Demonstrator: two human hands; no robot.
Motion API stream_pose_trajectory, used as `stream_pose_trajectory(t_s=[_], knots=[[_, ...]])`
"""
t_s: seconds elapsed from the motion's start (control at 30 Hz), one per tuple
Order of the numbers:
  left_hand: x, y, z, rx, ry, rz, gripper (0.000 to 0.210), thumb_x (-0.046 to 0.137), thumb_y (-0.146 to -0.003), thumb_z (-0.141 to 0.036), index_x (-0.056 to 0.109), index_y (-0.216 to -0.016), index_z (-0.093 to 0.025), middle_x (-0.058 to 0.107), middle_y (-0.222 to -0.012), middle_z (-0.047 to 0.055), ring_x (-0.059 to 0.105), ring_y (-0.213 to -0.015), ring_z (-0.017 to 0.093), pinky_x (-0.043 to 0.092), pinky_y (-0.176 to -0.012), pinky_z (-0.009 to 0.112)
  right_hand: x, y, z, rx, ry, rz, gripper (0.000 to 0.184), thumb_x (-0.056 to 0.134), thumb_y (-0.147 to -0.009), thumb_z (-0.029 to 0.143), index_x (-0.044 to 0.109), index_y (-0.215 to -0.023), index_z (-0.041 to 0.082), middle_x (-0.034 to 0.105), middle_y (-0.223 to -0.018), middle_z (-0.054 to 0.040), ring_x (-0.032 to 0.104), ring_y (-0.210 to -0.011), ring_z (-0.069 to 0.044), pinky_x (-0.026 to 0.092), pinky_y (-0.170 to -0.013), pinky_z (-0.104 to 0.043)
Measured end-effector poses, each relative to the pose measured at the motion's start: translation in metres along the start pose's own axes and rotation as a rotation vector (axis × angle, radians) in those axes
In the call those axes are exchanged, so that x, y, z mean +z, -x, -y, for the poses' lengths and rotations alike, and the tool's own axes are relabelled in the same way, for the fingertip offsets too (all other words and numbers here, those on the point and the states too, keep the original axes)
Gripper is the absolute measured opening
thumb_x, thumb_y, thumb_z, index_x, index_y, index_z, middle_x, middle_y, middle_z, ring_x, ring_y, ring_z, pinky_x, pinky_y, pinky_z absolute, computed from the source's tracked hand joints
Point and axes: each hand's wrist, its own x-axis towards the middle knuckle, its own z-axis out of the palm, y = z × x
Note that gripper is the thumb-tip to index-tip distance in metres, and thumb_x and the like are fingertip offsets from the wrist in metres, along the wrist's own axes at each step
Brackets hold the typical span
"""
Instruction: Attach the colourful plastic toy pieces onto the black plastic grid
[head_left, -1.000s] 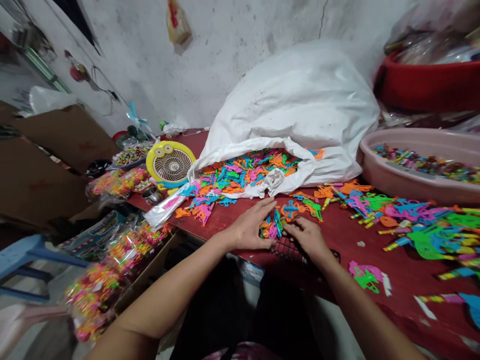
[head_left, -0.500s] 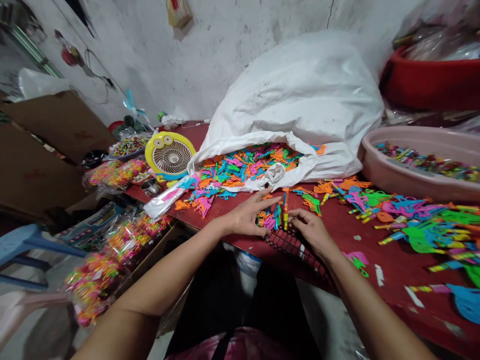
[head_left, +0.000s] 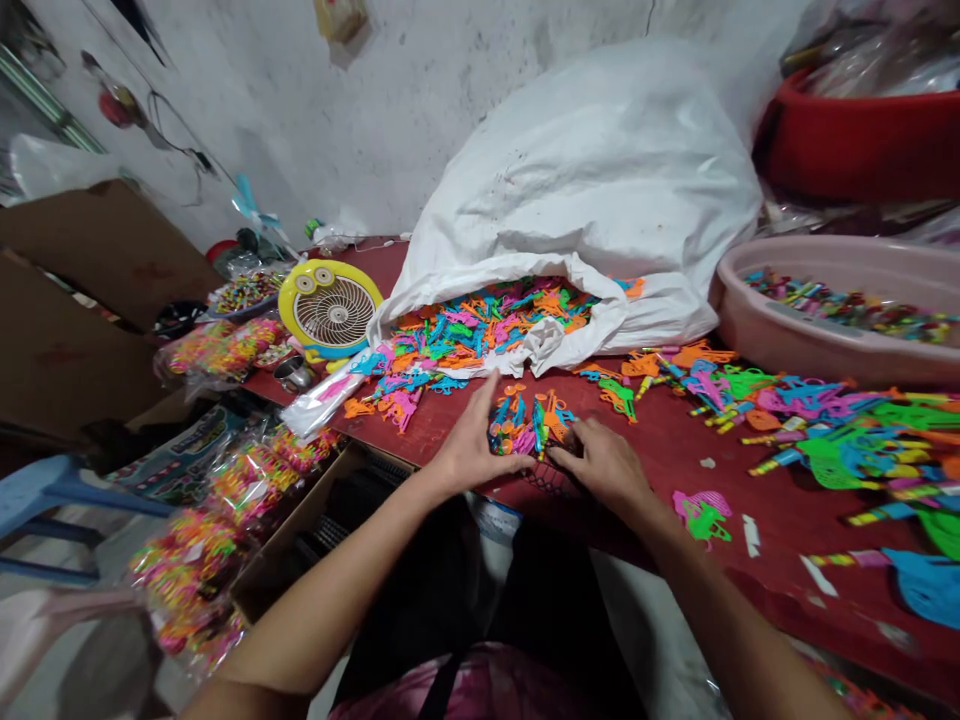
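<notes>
My left hand [head_left: 474, 442] is spread, thumb and fingers apart, along the left side of a bunch of small coloured plastic toys [head_left: 516, 425]. They stand close together in blue, pink, green and orange. At the right side of the bunch, my right hand [head_left: 609, 462] has its fingers curled together on an orange plastic toy [head_left: 556, 412]; its lower part is hidden by the fingers. Below the hands a dark mesh basket [head_left: 546, 480] shows at the table's front edge. Behind them, a white sack [head_left: 592, 180] lies with its mouth open, spilling similar coloured toys [head_left: 487, 325].
Rows of coloured toys with banded sticks [head_left: 840, 440] cover the red table's [head_left: 660, 540] right side. A pink tub [head_left: 825, 350] of short sticks stands behind them. A yellow fan [head_left: 330, 308] and metal cup [head_left: 294, 375] are leftward. Bagged toys [head_left: 247, 475] lie below left.
The upright orange-and-yellow banded piece at my right fingers no longer shows; an orange toy now leans there. My right hand is closer in over the basket, and my left hand has shifted slightly left.
</notes>
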Motion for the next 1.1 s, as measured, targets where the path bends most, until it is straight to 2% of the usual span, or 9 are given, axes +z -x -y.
stream_pose_trajectory(t_s=[0.13,0.23,0.33,0.47,0.6,0.8,0.93,1.0,1.1], knots=[[0.025,0.031,0.005,-0.161,0.208,-0.202,0.124,0.085,-0.064,-0.047,0.002,-0.154,-0.028,0.017,-0.16,0.016,0.033,-0.142,0.033,0.033,-0.115,0.05,0.006,0.001,0.012,0.025,0.131,-0.065,0.025,0.056,-0.089,0.044,0.058,-0.092,0.02,0.063,-0.096,-0.008,0.056,-0.091,-0.024,0.035,-0.07,-0.031],[0.054,0.052,0.015,-0.275,0.231,-0.347,0.118,0.082,-0.068,-0.047,0.003,-0.154,-0.027,0.023,-0.157,0.016,0.037,-0.14,0.032,0.034,-0.115,0.049,0.01,-0.004,0.013,0.057,0.089,-0.131,0.022,0.051,-0.092,0.041,0.057,-0.094,0.02,0.063,-0.095,-0.0084,0.058,-0.086,-0.022,0.037,-0.069,-0.031],[0.079,0.061,0.026,-0.367,0.118,-0.374,0.115,0.081,-0.067,-0.048,0.01,-0.153,-0.022,0.029,-0.154,0.018,0.032,-0.142,0.034,0.03,-0.117,0.052,0.009,-0.011,0.01,0.102,0.115,-0.169,0.023,0.047,-0.094,0.037,0.057,-0.1,0.018,0.063,-0.099,-0.0112,0.059,-0.086,-0.023,0.039,-0.068,-0.032],[0.094,0.053,0.035,-0.384,-0.017,-0.376,0.102,0.079,-0.069,-0.043,0.022,-0.149,-0.018,0.04,-0.148,0.018,0.037,-0.139,0.035,0.029,-0.116,0.054,0.006,-0.02,0.008,0.096,0.229,-0.088,0.023,0.049,-0.092,0.036,0.062,-0.098,0.018,0.065,-0.101,-0.0136,0.061,-0.092,-0.025,0.041,-0.071,-0.033],[0.091,0.04,0.04,-0.357,0.024,-0.371,0.091,0.075,-0.073,-0.034,0.025,-0.148,-0.02,0.046,-0.143,0.015,0.04,-0.136,0.034,0.031,-0.114,0.054,0.007,-0.022,0.004,0.125,0.175,-0.055,0.022,0.05,-0.09,0.028,0.063,-0.104,0.017,0.067,-0.102,-0.0125,0.062,-0.093,-0.024,0.041,-0.072,-0.031],[0.071,0.027,0.055,-0.26,0.368,-0.357,0.1,0.071,-0.069,-0.016,0.011,-0.149,-0.018,0.046,-0.142,0.016,0.052,-0.126,0.025,0.041,-0.108,0.042,0.007,-0.011,-0.008,0.131,0.105,-0.093,0.017,0.051,-0.089,0.026,0.065,-0.097,0.019,0.069,-0.096,-0.0073,0.063,-0.085,-0.02,0.039,-0.066,-0.029],[0.055,0.019,0.071,-0.263,0.387,-0.354,0.064,0.07,-0.064,-0.014,0.049,-0.125,-0.014,0.057,-0.129,0.012,0.054,-0.12,0.025,0.038,-0.109,0.044,0.004,-0.002,-0.012,0.122,0.121,-0.106,0.019,0.048,-0.09,0.026,0.065,-0.093,0.02,0.069,-0.095,-0.0076,0.063,-0.082,-0.021,0.039,-0.066,-0.03],[0.05,0.015,0.077,-0.283,0.381,-0.335,0.049,0.069,-0.065,-0.015,0.057,-0.113,-0.014,0.061,-0.123,0.01,0.055,-0.118,0.025,0.036,-0.11,0.045,0.002,0.0,-0.014,0.121,0.093,-0.122,0.022,0.047,-0.091,0.026,0.066,-0.1,0.018,0.068,-0.099,-0.0089,0.063,-0.086,-0.022,0.041,-0.069,-0.031],[0.047,0.01,0.081,-0.292,0.43,-0.3,0.042,0.067,-0.071,-0.019,0.06,-0.111,-0.013,0.066,-0.118,0.01,0.06,-0.112,0.023,0.039,-0.108,0.045,0.005,-0.004,-0.016,0.036,0.055,-0.164,0.03,0.046,-0.09,0.023,0.063,-0.115,0.016,0.065,-0.11,-0.012,0.06,-0.098,-0.025,0.044,-0.079,-0.033]])
